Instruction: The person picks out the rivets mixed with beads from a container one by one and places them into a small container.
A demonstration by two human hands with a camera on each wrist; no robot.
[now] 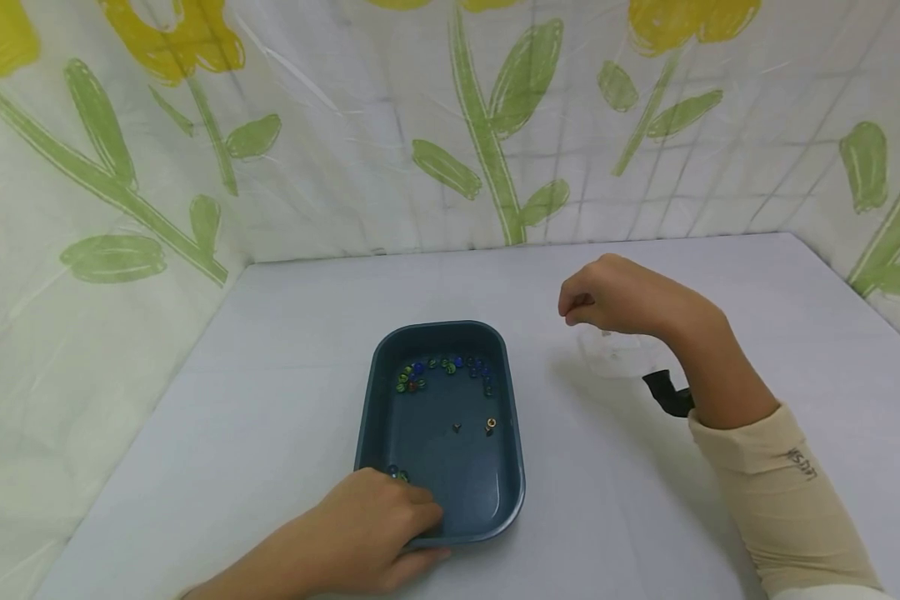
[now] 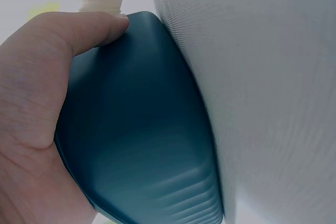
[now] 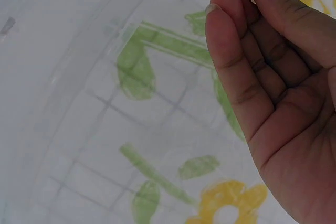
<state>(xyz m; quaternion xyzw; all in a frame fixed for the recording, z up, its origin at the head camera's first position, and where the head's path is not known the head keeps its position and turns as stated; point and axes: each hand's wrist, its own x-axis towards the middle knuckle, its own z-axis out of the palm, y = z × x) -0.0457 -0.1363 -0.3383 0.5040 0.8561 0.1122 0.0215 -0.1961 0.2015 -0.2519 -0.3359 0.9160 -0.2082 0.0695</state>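
The dark blue tray (image 1: 510,467) sat on the pale table (image 1: 270,400) near its middle, with a scatter of small glass marbles (image 1: 444,371) bunched along its far wall, two stray ones (image 1: 473,427) lying apart on the bare floor of the tray, and a couple more just beside the knuckles at the near left corner. The left hand (image 1: 367,533) gripped that near corner, fingers curled over the rim into the tray and the thumb pressed along the outside wall (the left wrist view showed the thumb (image 2: 79,30) lying flat on the tray's curved side). The right hand (image 1: 615,296) hung in the air well to the right of the tray, above a clear plastic container (image 1: 618,354) that stood on the table; its fingertips (image 3: 231,3) were drawn together against the thumb as if pinching something small, but whether a marble sat between them could not be told from any view. Judging by this, the step in hand looked like carrying marbles from tray to container, one at a time, with the left hand steadying the tray. The next move would call for a careful release straight over the container's mouth, since a marble dropped off-centre could bounce and roll. Nothing stood between hand and container; a flower-printed curtain (image 1: 495,125) closed off the table's far and side edges.
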